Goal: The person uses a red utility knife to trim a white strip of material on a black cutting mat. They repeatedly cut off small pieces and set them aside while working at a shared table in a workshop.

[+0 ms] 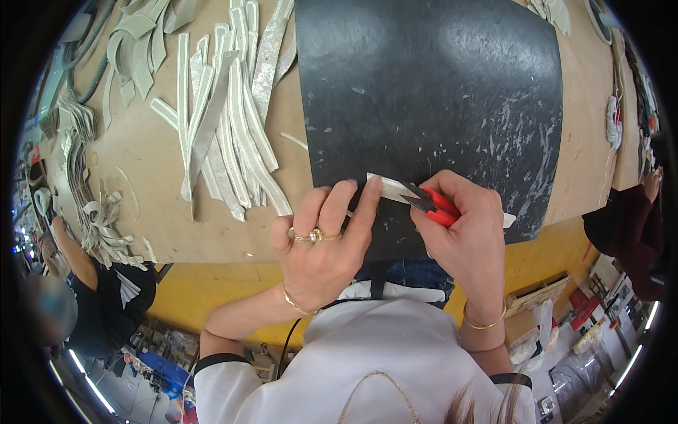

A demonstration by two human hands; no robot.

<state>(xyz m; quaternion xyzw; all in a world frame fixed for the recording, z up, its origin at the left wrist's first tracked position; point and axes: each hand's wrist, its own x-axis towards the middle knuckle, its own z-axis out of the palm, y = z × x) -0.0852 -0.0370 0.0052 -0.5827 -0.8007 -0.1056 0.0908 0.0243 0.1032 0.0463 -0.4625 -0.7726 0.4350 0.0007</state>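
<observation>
My right hand (462, 230) is closed round a pair of small thread snips (439, 209) with red handles and dark blades. Their blade tips lie across a narrow white strip (388, 188) near the front edge of a black mat (424, 92). My left hand (321, 240) is palm down with bent fingers, its index fingertip pressing the strip's left end; the thumb is hidden below. Under my right hand the strip passes out of sight, and a pale end shows beyond the wrist. Whether the blades are cutting into it cannot be made out.
Left of the mat, a loose pile of white-edged strips (236, 134) lies on the tan table (141, 184). Farther back left are grey-green pieces (138, 42), and thin scraps (106, 219) line the left edge. Another person (99, 304) stands at left, with a dark sleeve (632, 233) at far right.
</observation>
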